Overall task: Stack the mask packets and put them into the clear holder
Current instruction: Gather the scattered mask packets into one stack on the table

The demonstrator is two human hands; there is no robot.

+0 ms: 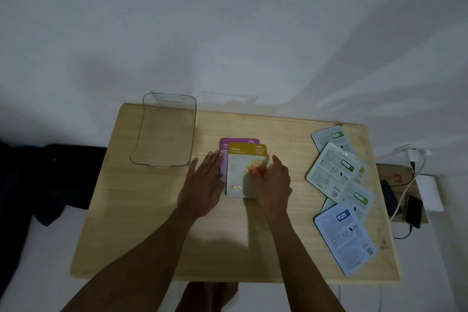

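Observation:
A yellow Honey mask packet (240, 170) lies face up in the middle of the wooden table (152, 223), overlapping a purple packet (224, 145) beneath it. My right hand (272, 185) rests on the Honey packet's right side, fingers bent over it. My left hand (203, 185) lies flat with fingers apart, touching the stack's left edge. The clear holder (164, 132) stands at the table's back left with nothing in it. Several more packets (336, 172) lie face down and overlapping along the right side.
The table stands against a white wall. A white charger (415, 153), cables and a dark phone (414, 211) lie off the table's right edge. Dark cloth (63, 172) sits to the left. My feet (210, 296) show below the front edge.

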